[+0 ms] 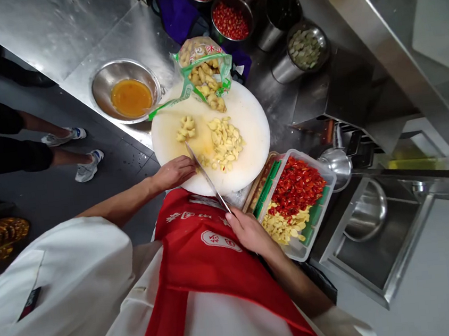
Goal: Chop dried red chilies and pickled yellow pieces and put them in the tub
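Note:
My right hand (249,231) is wrapped round the handle of a knife (208,180), whose blade slants up and left over the round white cutting board (248,106). At the board's near left edge, my left hand (174,172) has its fingers curled and pressed down beside the blade. Whatever those fingers hold is hidden. A peeled knob of ginger (185,129) lies just beyond the knife tip. To the right of the blade is a pile of ginger slices (226,142). An opened bag of ginger (201,66) rests on the board's far edge, some roots spilling out.
A steel bowl of orange liquid (131,98) stands left of the board. On the right, a clear plastic tub (326,216) holds chopped red chillies and ginger slices. Several steel pots (282,68) stand at the back. A sink (378,253) is far right; another person's legs (38,155) show left.

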A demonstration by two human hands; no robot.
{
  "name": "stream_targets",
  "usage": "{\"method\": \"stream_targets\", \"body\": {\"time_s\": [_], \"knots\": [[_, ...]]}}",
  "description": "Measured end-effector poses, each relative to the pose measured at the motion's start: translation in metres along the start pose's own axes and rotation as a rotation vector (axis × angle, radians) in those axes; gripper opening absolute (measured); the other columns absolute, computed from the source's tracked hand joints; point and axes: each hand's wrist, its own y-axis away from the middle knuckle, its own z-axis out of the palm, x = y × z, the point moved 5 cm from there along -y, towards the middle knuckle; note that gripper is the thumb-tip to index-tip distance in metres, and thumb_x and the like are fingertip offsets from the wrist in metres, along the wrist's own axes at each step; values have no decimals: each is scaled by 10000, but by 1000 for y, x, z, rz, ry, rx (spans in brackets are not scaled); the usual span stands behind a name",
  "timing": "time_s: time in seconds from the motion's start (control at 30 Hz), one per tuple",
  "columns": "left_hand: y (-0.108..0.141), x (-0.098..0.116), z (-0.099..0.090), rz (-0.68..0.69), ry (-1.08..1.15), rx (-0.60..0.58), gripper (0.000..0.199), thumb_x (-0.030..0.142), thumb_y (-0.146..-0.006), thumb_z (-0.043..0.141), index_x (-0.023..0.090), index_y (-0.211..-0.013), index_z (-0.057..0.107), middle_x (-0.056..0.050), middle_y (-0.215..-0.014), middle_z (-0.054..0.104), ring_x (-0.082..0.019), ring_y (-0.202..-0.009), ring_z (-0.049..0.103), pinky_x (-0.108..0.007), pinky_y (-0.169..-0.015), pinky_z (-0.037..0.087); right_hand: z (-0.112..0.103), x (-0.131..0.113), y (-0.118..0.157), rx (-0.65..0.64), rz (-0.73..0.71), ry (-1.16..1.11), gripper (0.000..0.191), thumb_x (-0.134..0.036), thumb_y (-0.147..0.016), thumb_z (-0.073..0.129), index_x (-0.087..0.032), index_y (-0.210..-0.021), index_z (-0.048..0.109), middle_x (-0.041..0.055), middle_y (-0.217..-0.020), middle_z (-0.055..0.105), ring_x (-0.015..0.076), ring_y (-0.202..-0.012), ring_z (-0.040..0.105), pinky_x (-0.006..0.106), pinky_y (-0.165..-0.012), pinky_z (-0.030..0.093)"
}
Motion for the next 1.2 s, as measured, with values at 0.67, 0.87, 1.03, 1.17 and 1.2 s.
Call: {"method": "stream_targets", "body": {"time_s": [0.67,0.87,1.03,1.17,1.2], "knots": [[7,2,-2,-77,36,-4,251,251,-1001,448,135,-1058,663,-110,-1077,681,-177,-992,619,-327,-905,535,3,-3,-7,-11,-40,11,422,-411,-1048,299,-218,-1322,554,77,-975,732,233,-901,680,321,-834,465],[14,-1,0,-108,84,34,228,242,-983,477,152,-1052,675,-108,-1062,682,-180,-1005,633,-322,-899,539,6,-3,-10,-13,-10,8,418,-402,-1046,306,-217,-1325,557,86,-1024,731,230,-912,678,320,-832,471],[17,-1,2,-109,19,35,243,240,-985,466,138,-1055,675,-102,-1070,684,-185,-995,633,-323,-901,544,6,-5,-7,-47,-40,-14,436,-422,-1052,276,-232,-1337,546,71,-1000,736,215,-880,684,307,-822,476],[19,2,3,-86,-16,54,242,237,-983,464,143,-1058,675,-104,-1063,687,-184,-997,632,-319,-886,548,9,-5,-22,-12,-37,26,416,-402,-1044,303,-217,-1324,550,92,-1057,727,233,-954,680,324,-861,465],[20,2,4,-89,-20,56,241,235,-982,465,146,-1059,675,-106,-1061,689,-185,-1003,631,-320,-889,547,9,-6,-27,-5,-53,31,408,-404,-1043,307,-213,-1291,570,95,-1054,726,235,-964,677,325,-865,461]]}}
